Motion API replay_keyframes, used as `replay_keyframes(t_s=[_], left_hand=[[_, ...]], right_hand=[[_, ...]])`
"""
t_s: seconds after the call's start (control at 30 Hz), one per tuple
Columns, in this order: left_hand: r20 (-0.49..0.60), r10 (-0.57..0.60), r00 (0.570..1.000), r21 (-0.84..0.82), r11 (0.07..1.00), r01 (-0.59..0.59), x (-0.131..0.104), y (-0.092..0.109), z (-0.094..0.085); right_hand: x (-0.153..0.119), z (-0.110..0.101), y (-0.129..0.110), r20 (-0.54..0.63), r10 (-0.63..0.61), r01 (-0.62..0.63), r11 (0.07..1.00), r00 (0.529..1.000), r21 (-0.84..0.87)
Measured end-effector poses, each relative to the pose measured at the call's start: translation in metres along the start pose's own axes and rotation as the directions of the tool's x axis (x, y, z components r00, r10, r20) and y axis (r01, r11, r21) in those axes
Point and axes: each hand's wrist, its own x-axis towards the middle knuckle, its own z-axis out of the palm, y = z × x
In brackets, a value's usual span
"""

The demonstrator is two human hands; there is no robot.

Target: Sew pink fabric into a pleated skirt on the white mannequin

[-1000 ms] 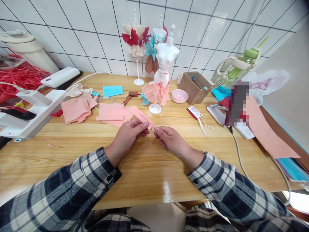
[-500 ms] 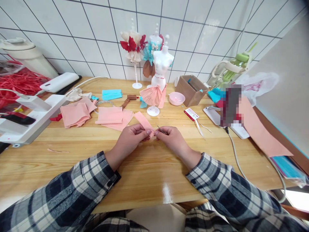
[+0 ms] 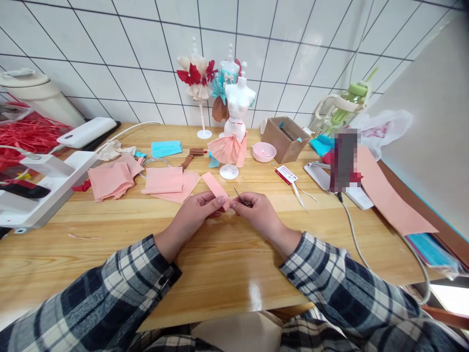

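My left hand (image 3: 200,210) is closed, thumb on top, around a folded strip of peach crepe paper (image 3: 213,187). The strip slants from its far end down to my fingertips. My right hand (image 3: 256,210) is closed too, and its thumb and index finger touch the strip's near end. A thin, pointed dark metal tool (image 3: 240,196) is tucked in that hand, its tip pointing up and left; fingers hide the rest. Just beyond stands a white mini dress form (image 3: 240,101) wearing a pleated peach paper skirt (image 3: 227,149).
Peach paper sheets (image 3: 164,181) and a folded stack (image 3: 112,181) lie left. Behind stand decorated dress forms (image 3: 198,88). A pink bowl (image 3: 264,152), cardboard box (image 3: 284,139) and tag (image 3: 287,174) sit right, near a blurred-out phone stand (image 3: 318,174). A power strip (image 3: 54,188) is far left.
The view has shifted slightly, so the scene sits a little lower and further left. Both hands keep their grip, with the strip's near end now lying smoother between the fingertips.
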Motion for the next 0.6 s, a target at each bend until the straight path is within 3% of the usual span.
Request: replay_keyframes(t_s=[0.13,0.27,0.47,0.6], left_hand=[[-0.049,0.012,0.999,0.055,0.998,-0.009,-0.0013,0.001,0.002],[-0.086,-0.015,0.996,0.001,1.0,0.015,-0.0016,0.0002,0.0026],[-0.154,-0.036,0.987,-0.162,0.987,0.011,-0.0021,0.0025,0.0021],[-0.155,-0.046,0.987,-0.21,0.978,0.013,-0.002,0.0027,0.0014]], right_hand=[[-0.0006,0.0015,-0.0005,0.015,-0.021,0.021,1.0,1.0,-0.008],[0.0007,0.0013,0.0,0.001,-0.016,0.016,1.0,1.0,-0.012],[0.0065,-0.0043,0.0035,-0.164,0.08,-0.06,0.99,0.983,0.128],[0.001,-0.0015,-0.0003,0.015,0.143,-0.143,0.968,0.99,0.207]])
